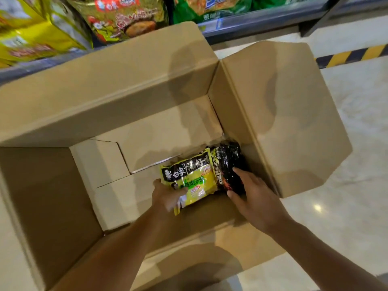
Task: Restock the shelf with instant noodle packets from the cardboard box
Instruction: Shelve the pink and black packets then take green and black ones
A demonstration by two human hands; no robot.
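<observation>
1. Left hand [168, 196]: bare; no glove, ring or watch seen.
2. Right hand [255, 198]: bare; no glove, ring or watch seen.
3. Both forearms: uncovered to the frame edge; no sleeve in view.
4. Left hand slightly blurred.

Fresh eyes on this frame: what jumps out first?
The big open brown cardboard box fills the view, nearly bare inside. At its lower right, the left hand grips a yellow-green noodle packet while the right hand holds a black noodle packet beside it. Along the top, a shelf carries yellow and green noodle packs.
</observation>
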